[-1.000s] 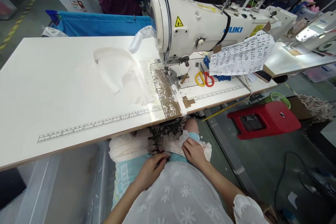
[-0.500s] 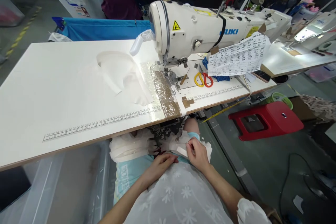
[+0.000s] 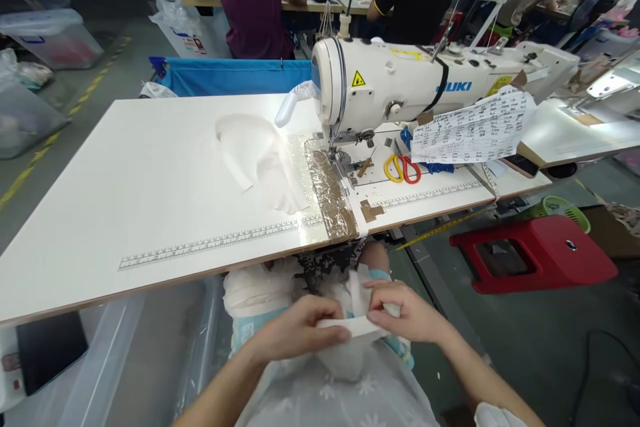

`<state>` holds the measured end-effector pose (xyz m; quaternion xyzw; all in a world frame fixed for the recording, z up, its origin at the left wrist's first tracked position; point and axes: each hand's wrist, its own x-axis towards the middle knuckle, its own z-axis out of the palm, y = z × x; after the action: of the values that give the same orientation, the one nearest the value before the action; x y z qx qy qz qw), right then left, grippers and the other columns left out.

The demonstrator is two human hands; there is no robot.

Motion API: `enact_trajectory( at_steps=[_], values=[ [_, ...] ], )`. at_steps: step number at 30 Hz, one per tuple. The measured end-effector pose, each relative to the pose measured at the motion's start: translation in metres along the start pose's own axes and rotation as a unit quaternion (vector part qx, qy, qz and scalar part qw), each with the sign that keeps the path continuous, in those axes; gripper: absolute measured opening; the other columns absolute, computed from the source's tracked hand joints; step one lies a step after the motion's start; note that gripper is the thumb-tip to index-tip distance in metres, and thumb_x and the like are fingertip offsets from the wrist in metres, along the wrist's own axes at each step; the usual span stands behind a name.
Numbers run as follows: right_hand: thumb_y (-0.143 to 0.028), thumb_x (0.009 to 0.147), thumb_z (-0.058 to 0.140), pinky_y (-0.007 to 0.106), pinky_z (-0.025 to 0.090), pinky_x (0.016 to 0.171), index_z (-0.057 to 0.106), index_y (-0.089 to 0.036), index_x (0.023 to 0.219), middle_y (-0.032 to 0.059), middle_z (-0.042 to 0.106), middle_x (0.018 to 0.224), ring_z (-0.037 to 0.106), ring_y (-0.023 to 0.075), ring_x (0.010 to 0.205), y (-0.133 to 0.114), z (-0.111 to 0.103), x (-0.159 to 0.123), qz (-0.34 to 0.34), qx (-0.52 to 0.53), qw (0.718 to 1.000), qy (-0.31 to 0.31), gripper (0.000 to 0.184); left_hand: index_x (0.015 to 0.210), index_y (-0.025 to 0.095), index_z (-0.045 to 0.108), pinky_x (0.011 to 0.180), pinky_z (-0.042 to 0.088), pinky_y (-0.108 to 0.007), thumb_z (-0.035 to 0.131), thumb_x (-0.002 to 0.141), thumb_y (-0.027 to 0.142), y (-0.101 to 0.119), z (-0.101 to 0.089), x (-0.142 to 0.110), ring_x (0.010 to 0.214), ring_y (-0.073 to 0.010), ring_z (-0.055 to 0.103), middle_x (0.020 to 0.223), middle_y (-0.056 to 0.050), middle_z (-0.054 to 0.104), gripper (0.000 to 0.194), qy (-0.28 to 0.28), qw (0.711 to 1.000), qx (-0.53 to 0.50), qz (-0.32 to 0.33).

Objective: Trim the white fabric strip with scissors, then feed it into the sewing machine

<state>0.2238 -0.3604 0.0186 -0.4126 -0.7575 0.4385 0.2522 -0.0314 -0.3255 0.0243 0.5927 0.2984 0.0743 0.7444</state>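
Over my lap, a white fabric piece (image 3: 357, 327) with a folded, band-like edge stretches between my two hands. My left hand (image 3: 313, 328) pinches one end of that edge between thumb and fingers. At the other end, my right hand (image 3: 397, 310) grips it with bent fingers. More pale fabric (image 3: 263, 287) lies bunched on my left thigh. Above my lap, the white table (image 3: 165, 193) carries a loose white curved fabric piece (image 3: 280, 177), just left of the sewing machine (image 3: 390, 83).
Scissors with yellow and red handles (image 3: 403, 169) lie beside the needle area. A handwritten sheet (image 3: 473, 127) hangs in front of the machine. To the right stands a red stool (image 3: 540, 253); a clear plastic bin (image 3: 145, 353) is below the table's left. Two people sit beyond the table.
Both hands have come up from my lap, lifting the white fabric and holding its edge taut between them. The camera view has shifted, so the table appears lower and further right.
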Motion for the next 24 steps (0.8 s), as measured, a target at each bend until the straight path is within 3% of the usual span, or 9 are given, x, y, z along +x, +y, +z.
enact_trajectory(
  at_steps=[3,7,9,11,13,16,18,21,24],
  values=[
    [-0.047,0.092,0.055,0.023,0.045,0.064,0.063,-0.018,0.077,-0.0009,0.063,0.067,0.057,0.0123,0.063,-0.005,-0.040,0.000,0.043,-0.021,0.998,-0.041,0.033,0.073,0.017,0.059,0.059,0.032,-0.020,0.065,0.081,0.048,0.013,-0.042,-0.052,0.066,-0.0122,0.043,0.069,0.003,0.050,0.032,0.061,0.988,0.145,-0.010],
    [-0.050,0.093,0.054,0.023,0.045,0.062,0.068,-0.017,0.084,0.0022,0.069,0.076,0.061,0.0150,0.068,-0.022,-0.105,0.009,0.100,-0.073,0.992,-0.032,0.037,0.078,0.020,0.063,0.059,0.035,-0.018,0.053,0.089,0.052,0.030,-0.094,-0.118,0.067,-0.0135,0.048,0.072,0.002,0.055,0.036,0.123,0.950,0.264,-0.117],
    [-0.050,0.093,0.053,0.025,0.047,0.063,0.069,-0.018,0.088,0.0036,0.070,0.082,0.063,0.0176,0.073,-0.028,-0.135,0.018,0.103,-0.128,0.986,0.012,0.036,0.077,0.021,0.064,0.058,0.036,-0.018,0.047,0.091,0.054,0.041,-0.117,-0.141,0.066,-0.0138,0.050,0.071,0.003,0.057,0.040,0.173,0.924,0.301,-0.159],
    [-0.045,0.095,0.051,0.027,0.048,0.065,0.069,-0.018,0.091,0.0053,0.071,0.088,0.064,0.0199,0.078,-0.029,-0.158,0.030,0.059,-0.221,0.969,0.098,0.032,0.081,0.024,0.066,0.063,0.041,-0.019,0.043,0.090,0.056,0.053,-0.138,-0.158,0.070,-0.0158,0.055,0.075,0.003,0.062,0.040,0.253,0.890,0.344,-0.157],
    [-0.036,0.096,0.050,0.032,0.050,0.073,0.069,-0.019,0.094,0.0067,0.072,0.092,0.065,0.0221,0.086,-0.024,-0.174,0.041,-0.025,-0.348,0.913,0.213,0.026,0.087,0.027,0.068,0.066,0.046,-0.024,0.042,0.086,0.060,0.060,-0.159,-0.167,0.075,-0.0202,0.061,0.083,0.001,0.069,0.043,0.369,0.824,0.411,-0.126],
    [-0.021,0.092,0.053,0.043,0.044,0.096,0.069,-0.020,0.100,0.0075,0.073,0.097,0.063,0.0245,0.095,-0.003,-0.180,0.052,-0.130,-0.509,0.778,0.344,0.019,0.095,0.027,0.070,0.069,0.051,-0.034,0.036,0.085,0.059,0.053,-0.183,-0.171,0.084,-0.0280,0.065,0.098,-0.002,0.073,0.047,0.529,0.658,0.533,-0.061],
    [-0.013,0.089,0.053,0.049,0.038,0.104,0.068,-0.020,0.106,0.0079,0.073,0.102,0.063,0.0257,0.100,0.018,-0.171,0.053,-0.157,-0.561,0.728,0.361,0.023,0.096,0.024,0.069,0.077,0.052,-0.041,0.032,0.089,0.052,0.035,-0.192,-0.167,0.088,-0.0289,0.065,0.099,-0.004,0.073,0.047,0.554,0.581,0.596,-0.004],
    [-0.007,0.089,0.047,0.052,0.034,0.108,0.065,-0.020,0.111,0.0077,0.071,0.112,0.061,0.0264,0.110,0.051,-0.145,0.045,-0.158,-0.577,0.745,0.293,0.032,0.096,0.021,0.069,0.096,0.046,-0.054,0.031,0.093,0.042,-0.006,-0.189,-0.157,0.095,-0.0285,0.066,0.098,-0.007,0.074,0.044,0.530,0.554,0.640,0.041],
    [-0.005,0.090,0.040,0.054,0.034,0.109,0.060,-0.021,0.122,0.0090,0.067,0.122,0.057,0.0268,0.120,0.071,-0.118,0.033,-0.122,-0.565,0.771,0.268,0.040,0.114,0.017,0.065,0.101,0.040,-0.061,0.030,0.095,0.030,-0.040,-0.168,-0.146,0.115,-0.0331,0.060,0.120,-0.014,0.068,0.042,0.559,0.543,0.626,0.002]
  ],
)
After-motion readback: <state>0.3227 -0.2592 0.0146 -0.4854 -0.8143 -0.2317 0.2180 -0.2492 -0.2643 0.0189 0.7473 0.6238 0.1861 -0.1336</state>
